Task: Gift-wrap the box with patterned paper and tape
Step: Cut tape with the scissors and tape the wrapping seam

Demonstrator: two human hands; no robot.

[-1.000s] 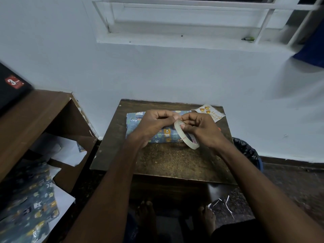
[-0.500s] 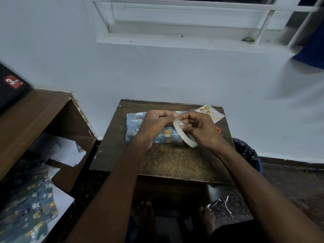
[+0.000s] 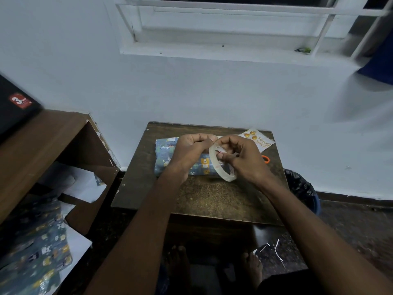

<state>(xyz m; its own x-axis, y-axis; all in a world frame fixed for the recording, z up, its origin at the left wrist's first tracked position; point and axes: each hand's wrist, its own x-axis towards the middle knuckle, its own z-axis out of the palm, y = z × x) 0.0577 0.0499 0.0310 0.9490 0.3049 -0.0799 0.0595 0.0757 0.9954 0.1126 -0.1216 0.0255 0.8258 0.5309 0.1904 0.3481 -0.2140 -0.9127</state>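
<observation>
We hold the tape roll (image 3: 222,163) in our right hand (image 3: 244,160), left hand (image 3: 191,150) pinching its end above the wrapped box (image 3: 170,158); next, we likely peel a strip.

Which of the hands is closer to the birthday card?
Right. The right hand, holding the tape roll, sits just beside the birthday card; the left hand is farther away, over the wrapped box.

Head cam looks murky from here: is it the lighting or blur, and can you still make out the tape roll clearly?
Head view: dim, bluish light, dark corners; wide-angle bending at the white window frame; edges smeared, centre sharp; the translucent tape roll reads clearly between the left hand and right hand.
</observation>
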